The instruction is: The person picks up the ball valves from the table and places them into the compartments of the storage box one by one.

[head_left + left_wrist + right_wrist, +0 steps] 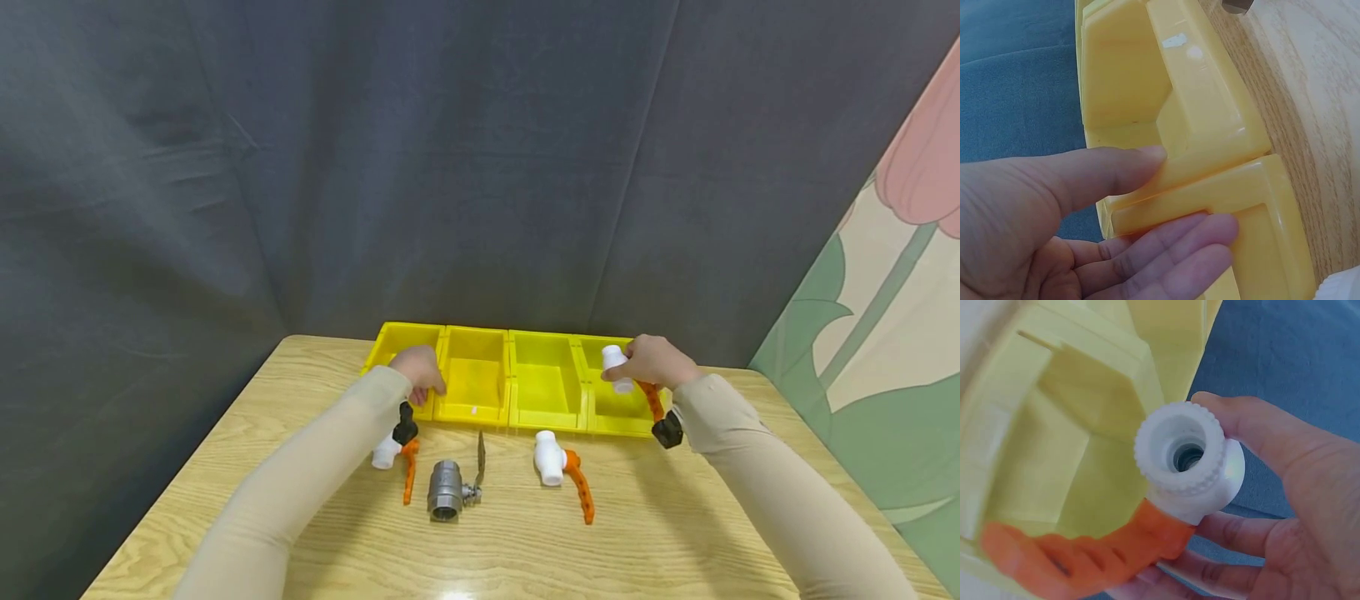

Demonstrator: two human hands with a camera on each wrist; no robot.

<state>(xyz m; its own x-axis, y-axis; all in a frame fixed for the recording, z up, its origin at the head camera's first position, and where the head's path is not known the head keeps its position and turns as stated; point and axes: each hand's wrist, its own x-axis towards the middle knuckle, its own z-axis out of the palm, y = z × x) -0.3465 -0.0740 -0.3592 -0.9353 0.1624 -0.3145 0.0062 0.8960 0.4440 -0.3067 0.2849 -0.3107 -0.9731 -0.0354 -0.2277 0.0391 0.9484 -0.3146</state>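
Note:
Over the right-hand yellow bin (pixel 622 408), my right hand (pixel 660 362) grips a white plastic ball valve (pixel 1210 481) with an orange lever handle (pixel 1097 550). The thumb lies on one side of its body and the fingers on the other, the round threaded opening facing the right wrist camera. My left hand (pixel 422 371) is at the walls between the two leftmost bins. In the left wrist view its thumb (pixel 1129 167) and loosely extended fingers (pixel 1191 256) are spread apart on either side of those walls, with nothing held; contact with the plastic is unclear.
Three valves lie on the wooden table (pixel 495 558) before the bins: a white one (pixel 386 452) partly behind the left wrist, a metal one (pixel 446 490) with its lever raised, and another white one (pixel 550 458) with an orange handle. A dark curtain (pixel 450 167) hangs behind.

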